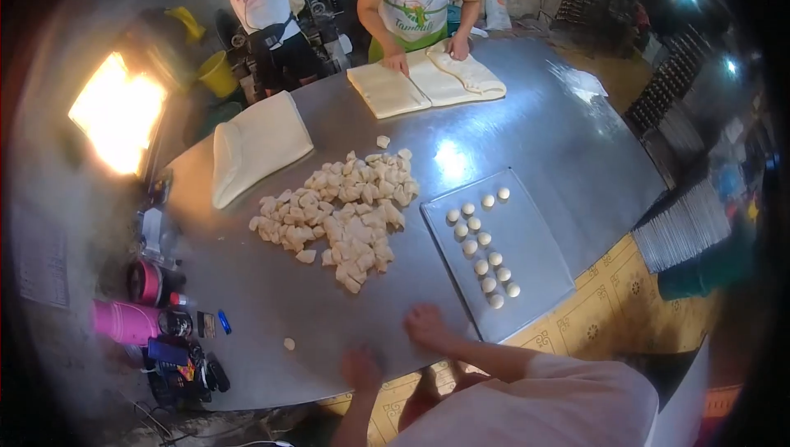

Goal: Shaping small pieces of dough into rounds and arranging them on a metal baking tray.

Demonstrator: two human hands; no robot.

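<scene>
On the metal table near its front edge, my left hand (362, 367) is smeared by motion, and its fingers cannot be made out. Farther right, my right hand (426, 327) rests curled on the tabletop beside a metal baking tray (550, 243); whatever lies under its fingers is hidden. Several round dough balls (481, 267) stand in loose rows on that tray. Ahead of my hands spreads a heap of cut dough pieces (354, 233). One small dough piece (289, 344) lies alone to the left of my left hand.
A folded dough slab (262, 146) lies at the far left of the table (239, 282). Across from me a person in a green-edged apron (415, 15) handles more dough sheets (391, 91). A pink tumbler (127, 321) and phones crowd the left edge. Stacked trays (683, 225) stand at right.
</scene>
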